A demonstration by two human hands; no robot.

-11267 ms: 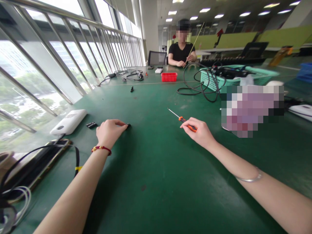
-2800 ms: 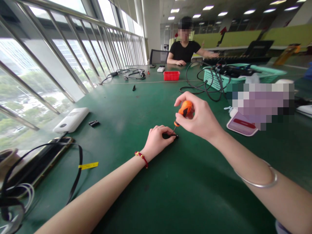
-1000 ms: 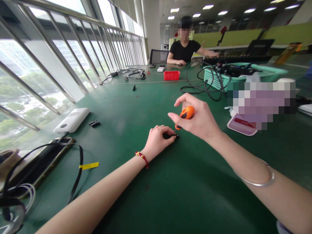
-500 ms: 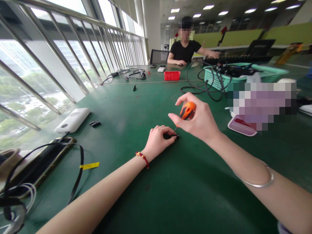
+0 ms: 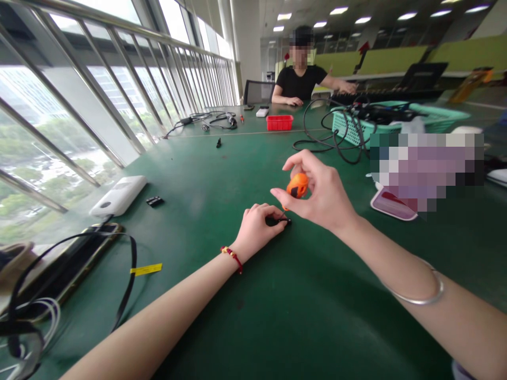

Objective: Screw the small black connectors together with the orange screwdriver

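Observation:
My left hand [image 5: 258,226] rests on the green table, its fingers closed on a small black part [image 5: 288,221] that they mostly hide. An orange and black screwdriver [image 5: 298,184] stands tilted above this part, its thin shaft running down to it. My right hand [image 5: 322,195] is curled round the screwdriver's handle. The thumb and index finger of this hand are apart, and the handle lies against the other fingers, which are partly hidden.
A white device [image 5: 121,196] and a small black piece [image 5: 154,201] lie on the left, near a phone-like slab [image 5: 75,266] and cables. Farther off are a red box [image 5: 279,123] and a teal basket [image 5: 350,129] of cables. A person [image 5: 301,79] sits across the table.
The screwdriver handle has tipped lower and leftward, its end now facing me more. My right thumb and fingers have shifted slightly left. My left hand has stayed still.

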